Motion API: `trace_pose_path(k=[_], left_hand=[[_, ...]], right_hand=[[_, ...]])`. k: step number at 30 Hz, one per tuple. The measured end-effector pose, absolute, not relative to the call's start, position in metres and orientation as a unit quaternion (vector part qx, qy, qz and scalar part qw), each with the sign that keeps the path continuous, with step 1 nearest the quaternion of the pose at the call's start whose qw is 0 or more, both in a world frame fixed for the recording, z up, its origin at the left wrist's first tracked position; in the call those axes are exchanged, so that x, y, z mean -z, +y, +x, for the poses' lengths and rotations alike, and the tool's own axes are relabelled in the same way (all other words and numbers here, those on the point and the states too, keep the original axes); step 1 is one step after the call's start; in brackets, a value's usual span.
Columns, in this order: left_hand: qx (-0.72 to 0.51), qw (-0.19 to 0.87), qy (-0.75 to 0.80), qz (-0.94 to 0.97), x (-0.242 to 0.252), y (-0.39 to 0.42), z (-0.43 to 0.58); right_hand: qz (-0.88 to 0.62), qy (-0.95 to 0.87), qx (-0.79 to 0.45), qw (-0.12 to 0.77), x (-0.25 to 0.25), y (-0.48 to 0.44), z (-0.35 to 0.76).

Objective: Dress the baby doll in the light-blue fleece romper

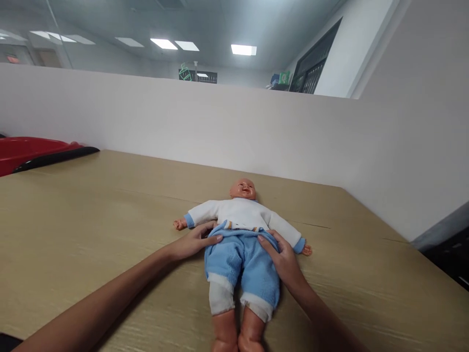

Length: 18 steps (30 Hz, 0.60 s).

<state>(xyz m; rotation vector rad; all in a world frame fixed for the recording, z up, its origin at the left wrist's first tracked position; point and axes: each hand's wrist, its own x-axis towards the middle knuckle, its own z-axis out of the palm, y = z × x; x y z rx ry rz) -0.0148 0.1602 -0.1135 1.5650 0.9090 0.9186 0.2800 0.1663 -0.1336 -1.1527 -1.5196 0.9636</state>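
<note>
A baby doll [243, 189] lies on its back on the wooden table, its head toward the wall and its bare lower legs toward me. It wears a white top [244, 211] with blue cuffs and blue pants [229, 259] with white leg ends. My left hand [200, 240] grips the left side of the pants near the waistband, thumb on top and fingers partly hidden under the cloth. On the other side, my right hand [280, 252] holds the waistband the same way, thumb on the front. The doll's arms stretch out to both sides.
The table top [110, 210] has thin cracks in its surface. A white wall [205, 127] with a glass panel above it rises behind. At the far left sits a red object [32, 149] with a black edge. A dark item [449, 249] stands beyond the right edge.
</note>
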Motion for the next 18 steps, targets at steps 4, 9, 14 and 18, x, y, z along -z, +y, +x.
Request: trace_pose_path(k=[4, 9, 14, 18], left_hand=[[-0.454, 0.606, 0.356, 0.547, 0.122, 0.160, 0.001], [-0.458, 0.676, 0.348, 0.461, 0.131, 0.159, 0.015], [-0.410, 0.546, 0.419, 0.599, 0.120, 0.162, -0.014], [-0.324, 0.534, 0.342, 0.702, 0.105, 0.165, -0.046]], right_hand=[[-0.478, -0.532, -0.441, 0.542, 0.135, 0.168, 0.277], [-0.466, -0.440, -0.550, 0.536, 0.134, 0.169, 0.270], [-0.446, -0.496, -0.561, 0.490, 0.127, 0.172, 0.289], [-0.403, -0.623, -0.544, 0.391, 0.119, 0.175, 0.322]])
